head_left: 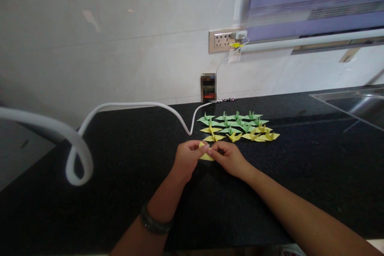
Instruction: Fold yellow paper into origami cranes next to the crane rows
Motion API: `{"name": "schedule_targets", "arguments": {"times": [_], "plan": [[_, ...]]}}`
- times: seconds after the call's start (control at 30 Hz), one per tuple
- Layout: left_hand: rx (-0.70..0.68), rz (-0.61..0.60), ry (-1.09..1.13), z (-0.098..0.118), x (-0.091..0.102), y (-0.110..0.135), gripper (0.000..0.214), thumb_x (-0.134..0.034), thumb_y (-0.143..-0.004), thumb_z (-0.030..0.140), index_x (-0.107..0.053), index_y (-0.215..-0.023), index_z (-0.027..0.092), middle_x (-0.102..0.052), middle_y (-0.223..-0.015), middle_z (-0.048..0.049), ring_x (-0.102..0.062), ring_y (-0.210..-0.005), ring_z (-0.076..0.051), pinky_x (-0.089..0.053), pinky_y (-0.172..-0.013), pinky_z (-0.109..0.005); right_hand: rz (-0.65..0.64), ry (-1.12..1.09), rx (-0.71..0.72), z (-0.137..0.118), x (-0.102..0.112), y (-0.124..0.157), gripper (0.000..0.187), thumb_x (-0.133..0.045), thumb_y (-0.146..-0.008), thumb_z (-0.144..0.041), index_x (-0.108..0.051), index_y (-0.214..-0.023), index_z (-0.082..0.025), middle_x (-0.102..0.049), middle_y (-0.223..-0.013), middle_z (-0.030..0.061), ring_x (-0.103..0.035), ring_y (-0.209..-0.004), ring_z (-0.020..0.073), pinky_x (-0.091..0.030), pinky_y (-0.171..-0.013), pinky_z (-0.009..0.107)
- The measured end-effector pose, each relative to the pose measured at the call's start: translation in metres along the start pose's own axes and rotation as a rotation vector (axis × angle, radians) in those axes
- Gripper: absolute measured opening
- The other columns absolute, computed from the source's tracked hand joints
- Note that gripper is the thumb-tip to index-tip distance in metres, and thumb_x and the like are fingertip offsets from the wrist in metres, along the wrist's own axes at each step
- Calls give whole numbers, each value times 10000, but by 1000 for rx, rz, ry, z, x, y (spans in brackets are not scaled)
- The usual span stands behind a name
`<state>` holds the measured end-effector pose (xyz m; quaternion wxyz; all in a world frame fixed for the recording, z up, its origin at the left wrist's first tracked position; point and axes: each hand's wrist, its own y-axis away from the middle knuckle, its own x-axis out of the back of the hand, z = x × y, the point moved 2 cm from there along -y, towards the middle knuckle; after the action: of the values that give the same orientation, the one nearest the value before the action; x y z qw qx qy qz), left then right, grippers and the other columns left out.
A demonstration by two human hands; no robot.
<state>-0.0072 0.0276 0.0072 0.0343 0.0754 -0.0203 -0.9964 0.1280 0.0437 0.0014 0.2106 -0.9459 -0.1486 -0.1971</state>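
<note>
Between my two hands is a small folded piece of yellow paper [206, 157]. My left hand [188, 157] pinches its left side, thumb on top, and a bracelet circles that wrist. With thumb and fingertips, my right hand [229, 158] grips the paper's right edge. The thumbs nearly meet over the paper and cover part of it. Just beyond my hands stand several paper cranes in rows, green cranes [237, 121] mostly at the back and yellow cranes [253, 136] mostly in front.
A thick white cable [135, 104] loops over the left of the black countertop [126, 192]. Against the wall leans a blurred-out upright device [208, 88], below a wall socket [220, 41] with a plugged-in charger [241, 35]. A metal sink [360, 102] is set in at the far right.
</note>
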Motion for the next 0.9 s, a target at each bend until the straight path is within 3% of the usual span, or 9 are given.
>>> {"name": "schedule_targets", "arguments": {"times": [0.2,0.4,0.57,0.8,0.9], "plan": [[-31,36,-31,-3,1,-1,235,-647,-594,339,-621,-656,113,-596,-569,-10,-515,-515,-96,-392,-521,-213,-25,7,12,2,-1,1,226,-504,-746,-314,-517,-595,-148,-469,-544,-21,-404,-509,78,-326,-481,194],[86,-15,75,0,0,0,403,-515,-666,491,-615,-706,102,-555,-515,-14,-501,-460,-104,-377,-457,-220,-68,-15,0,4,0,1,215,-490,-757,-309,-519,-617,-149,-475,-561,-18,-413,-521,83,-326,-484,196],[35,-14,-21,-1,1,-2,294,-665,-563,357,-618,-711,108,-593,-567,-10,-507,-482,-86,-390,-480,-203,-103,-3,-4,5,4,0,222,-473,-766,-318,-532,-637,-147,-470,-575,-17,-416,-542,88,-337,-508,201],[77,31,-30,-4,3,-3,276,-660,-570,350,-611,-689,106,-614,-592,-29,-555,-528,-110,-437,-513,-227,-49,-128,-110,9,7,-4,229,-408,-797,-333,-496,-680,-156,-462,-596,-18,-429,-536,89,-354,-492,201],[133,15,-94,-1,2,-1,265,-652,-579,347,-599,-682,109,-608,-577,-28,-554,-508,-103,-431,-483,-211,-49,-40,-74,7,13,-5,236,-403,-800,-311,-498,-650,-155,-466,-581,-19,-434,-537,91,-351,-500,206]]}}
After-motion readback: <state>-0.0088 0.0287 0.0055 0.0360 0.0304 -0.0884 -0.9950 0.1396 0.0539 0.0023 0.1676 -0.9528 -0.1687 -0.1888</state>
